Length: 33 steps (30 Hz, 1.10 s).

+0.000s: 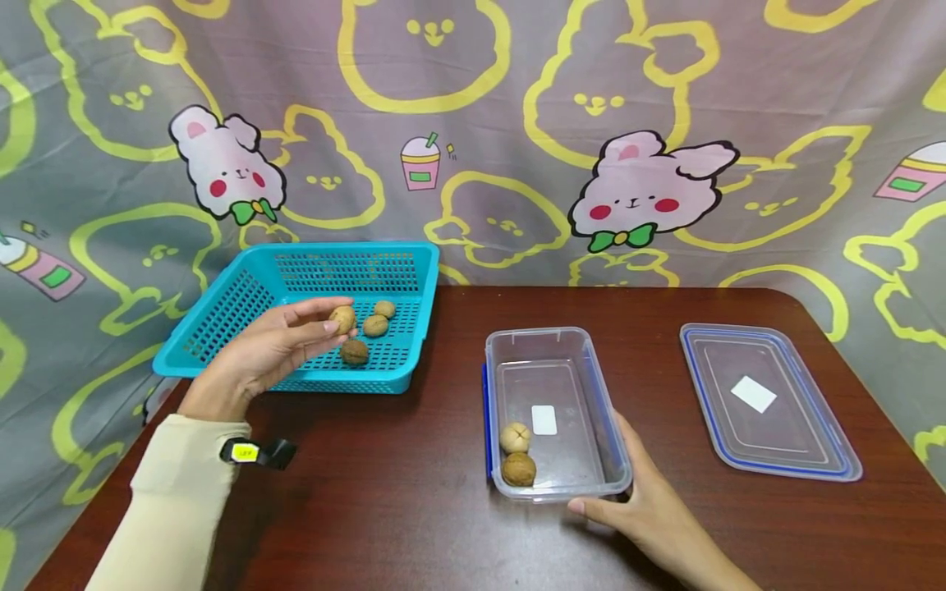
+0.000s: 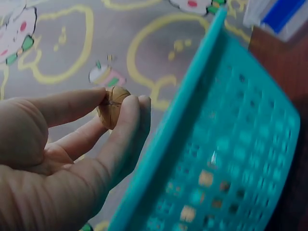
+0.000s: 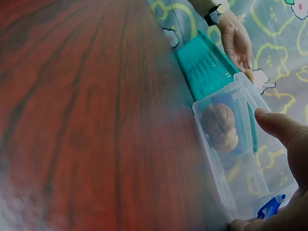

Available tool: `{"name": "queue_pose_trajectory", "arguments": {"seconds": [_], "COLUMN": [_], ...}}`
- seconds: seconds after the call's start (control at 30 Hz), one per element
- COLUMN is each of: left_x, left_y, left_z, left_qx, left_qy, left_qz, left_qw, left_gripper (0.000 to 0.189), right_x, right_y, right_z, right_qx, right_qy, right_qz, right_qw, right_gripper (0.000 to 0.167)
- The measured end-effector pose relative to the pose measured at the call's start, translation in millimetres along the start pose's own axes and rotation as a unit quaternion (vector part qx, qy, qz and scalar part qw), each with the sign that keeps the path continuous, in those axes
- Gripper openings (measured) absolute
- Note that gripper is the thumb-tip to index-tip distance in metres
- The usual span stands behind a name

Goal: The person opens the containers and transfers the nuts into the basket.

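Between the thumb and fingertips of my left hand (image 1: 277,341) is a pinched walnut (image 1: 342,319), raised over the turquoise basket (image 1: 414,361). The left wrist view shows this walnut (image 2: 113,107) close up, with the basket wall beside the hand. Inside the basket lie three more walnuts (image 1: 354,353). My right hand (image 1: 650,501) grips a clear plastic box (image 1: 576,427) at its near right corner, thumb at the near rim and fingers along the right side, partly hidden. Two walnuts (image 1: 519,469) rest in the box's near left corner.
A clear lid (image 1: 769,402) with a blue seal lies flat on the brown wooden table (image 1: 355,484), right of the box. A blue clip flap (image 1: 487,419) hangs at the box's left side. Behind the table hangs a patterned cloth (image 1: 502,148).
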State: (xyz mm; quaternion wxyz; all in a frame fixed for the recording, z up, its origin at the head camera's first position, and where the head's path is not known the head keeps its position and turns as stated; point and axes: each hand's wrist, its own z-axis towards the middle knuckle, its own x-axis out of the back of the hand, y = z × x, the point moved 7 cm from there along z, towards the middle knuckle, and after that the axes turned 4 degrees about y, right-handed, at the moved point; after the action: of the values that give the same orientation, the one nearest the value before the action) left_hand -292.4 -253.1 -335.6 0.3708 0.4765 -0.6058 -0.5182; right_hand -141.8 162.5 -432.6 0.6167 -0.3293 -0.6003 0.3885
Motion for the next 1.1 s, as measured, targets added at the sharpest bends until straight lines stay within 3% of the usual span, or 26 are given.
{"name": "queue_pose_trajectory", "arguments": {"seconds": [0.27, 0.43, 0.63, 0.87, 1.0, 1.1], "left_x": [34.3, 51.6, 60.2, 67.7, 71.3, 74.3], "left_y": [-7.8, -10.9, -15.2, -28.5, -37.7, -42.9], "left_z": [3.6, 10.2, 20.7, 32.5, 39.3, 42.6], "left_qx": [0.008, 0.03, 0.064, 0.101, 0.126, 0.147], "left_qy": [-0.003, -0.001, -0.025, -0.044, -0.049, -0.044], "left_qz": [0.007, 0.07, 0.155, 0.236, 0.252, 0.243], "left_qw": [0.9999, 0.9971, 0.9856, 0.9656, 0.9582, 0.9577], "left_gripper": [0.033, 0.037, 0.056, 0.053, 0.051, 0.051], "right_x": [1, 0, 0, 0, 0, 0], "right_y": [-1, -1, 0, 2, 2, 2], "right_z": [0.4, 1.0, 0.5, -0.1, 0.2, 0.8], "right_qx": [0.008, 0.007, 0.001, -0.002, -0.004, -0.005], "right_qy": [0.0, 0.0, 0.0, 0.001, 0.001, 0.0], "right_qz": [-0.005, -0.002, -0.011, -0.014, -0.014, -0.012], "right_qw": [1.0, 1.0, 0.9999, 0.9999, 0.9999, 0.9999], "right_gripper": [0.121, 0.122, 0.12, 0.119, 0.119, 0.12]}}
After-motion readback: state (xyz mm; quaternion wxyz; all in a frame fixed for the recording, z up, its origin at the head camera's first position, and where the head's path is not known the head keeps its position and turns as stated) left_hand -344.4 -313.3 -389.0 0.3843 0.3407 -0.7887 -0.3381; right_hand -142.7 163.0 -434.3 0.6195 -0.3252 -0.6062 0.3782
